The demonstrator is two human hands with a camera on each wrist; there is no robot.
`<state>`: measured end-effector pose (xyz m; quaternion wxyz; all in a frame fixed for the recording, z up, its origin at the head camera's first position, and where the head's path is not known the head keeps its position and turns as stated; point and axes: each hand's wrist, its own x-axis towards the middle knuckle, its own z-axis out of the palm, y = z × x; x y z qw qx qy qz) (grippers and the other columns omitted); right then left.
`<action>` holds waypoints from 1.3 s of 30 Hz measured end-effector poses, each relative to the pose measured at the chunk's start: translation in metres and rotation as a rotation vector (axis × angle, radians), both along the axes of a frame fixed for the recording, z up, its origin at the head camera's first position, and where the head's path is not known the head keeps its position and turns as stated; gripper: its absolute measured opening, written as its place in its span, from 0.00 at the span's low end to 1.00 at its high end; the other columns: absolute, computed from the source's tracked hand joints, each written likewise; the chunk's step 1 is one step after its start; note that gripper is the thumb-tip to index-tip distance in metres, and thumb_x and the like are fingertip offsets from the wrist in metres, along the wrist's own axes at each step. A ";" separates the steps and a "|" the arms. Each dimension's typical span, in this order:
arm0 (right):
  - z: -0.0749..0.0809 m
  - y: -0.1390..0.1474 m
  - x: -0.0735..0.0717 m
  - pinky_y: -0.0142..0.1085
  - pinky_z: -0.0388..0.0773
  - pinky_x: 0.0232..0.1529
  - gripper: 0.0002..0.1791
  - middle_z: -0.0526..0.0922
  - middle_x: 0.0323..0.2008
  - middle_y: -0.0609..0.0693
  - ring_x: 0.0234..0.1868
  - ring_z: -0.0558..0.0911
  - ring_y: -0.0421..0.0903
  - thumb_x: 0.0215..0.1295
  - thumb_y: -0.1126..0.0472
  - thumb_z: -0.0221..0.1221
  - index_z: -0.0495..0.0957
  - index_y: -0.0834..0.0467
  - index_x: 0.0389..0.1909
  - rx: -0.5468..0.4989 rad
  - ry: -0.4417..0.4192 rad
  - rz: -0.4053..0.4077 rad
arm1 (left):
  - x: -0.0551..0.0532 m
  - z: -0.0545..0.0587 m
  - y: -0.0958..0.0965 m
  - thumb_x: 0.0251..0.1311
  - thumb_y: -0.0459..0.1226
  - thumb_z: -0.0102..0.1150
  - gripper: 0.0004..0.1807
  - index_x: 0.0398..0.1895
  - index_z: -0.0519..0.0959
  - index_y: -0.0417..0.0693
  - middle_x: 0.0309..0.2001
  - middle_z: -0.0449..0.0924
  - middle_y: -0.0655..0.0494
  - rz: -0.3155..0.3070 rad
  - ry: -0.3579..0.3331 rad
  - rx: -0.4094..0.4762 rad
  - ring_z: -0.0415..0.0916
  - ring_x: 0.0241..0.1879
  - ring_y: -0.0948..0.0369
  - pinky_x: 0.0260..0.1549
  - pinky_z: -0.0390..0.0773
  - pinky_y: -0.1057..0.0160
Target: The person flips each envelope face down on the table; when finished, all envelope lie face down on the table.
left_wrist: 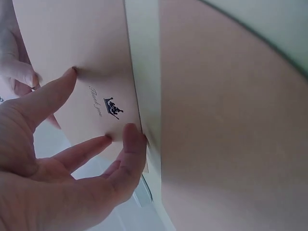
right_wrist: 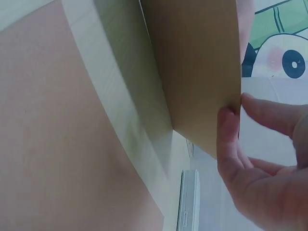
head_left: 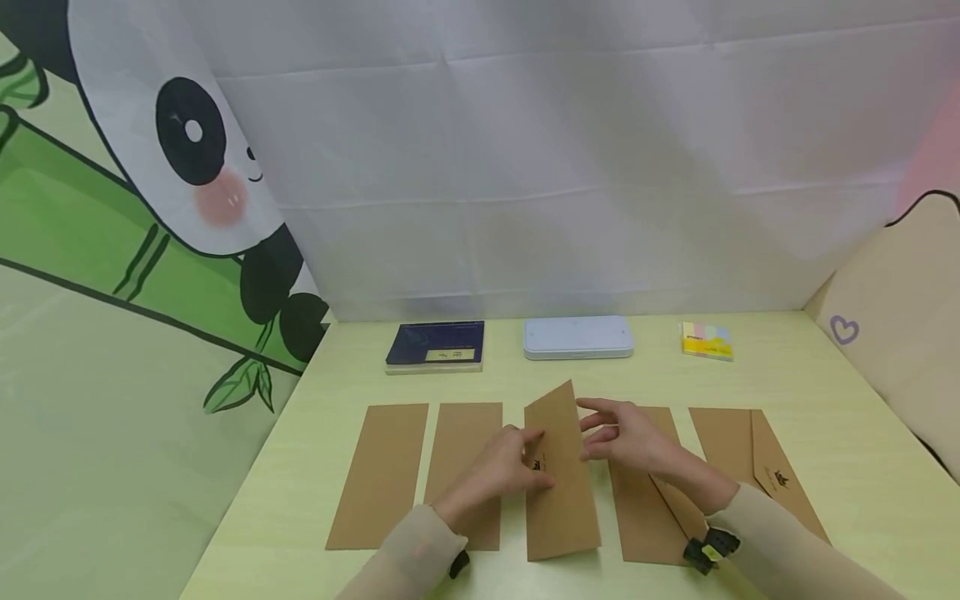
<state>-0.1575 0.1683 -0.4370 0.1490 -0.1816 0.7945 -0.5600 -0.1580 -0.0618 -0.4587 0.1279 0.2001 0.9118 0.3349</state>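
Observation:
A brown paper envelope [head_left: 561,500] with a small crown and "Thank you" print stands tilted above the table, its left long edge low and its right edge raised. My left hand [head_left: 501,467] touches the printed face, with thumb and fingertips spread around the crown in the left wrist view. At the raised edge my right hand [head_left: 626,433] pinches the paper between thumb and fingers, plain in the right wrist view. Two envelopes lie to the left, a plain one [head_left: 381,479] and another [head_left: 468,433] partly under my left forearm. To the right lie an envelope [head_left: 637,525] below my right wrist and a crown-printed envelope [head_left: 723,442].
Along the back of the pale table [head_left: 285,500] lie a dark blue book [head_left: 435,340], a light blue flat case [head_left: 577,337] and a pad of coloured sticky notes [head_left: 707,341]. A white cloth [head_left: 525,167] hangs behind, beside a panda print on the left.

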 end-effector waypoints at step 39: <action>-0.032 -0.003 -0.006 0.47 0.76 0.44 0.50 0.56 0.64 0.74 0.49 0.79 0.61 0.59 0.69 0.65 0.43 0.49 0.74 -0.225 -0.178 0.280 | -0.003 -0.004 0.000 0.59 0.37 0.65 0.38 0.71 0.61 0.60 0.58 0.68 0.40 -0.024 -0.495 0.785 0.79 0.44 0.49 0.43 0.77 0.49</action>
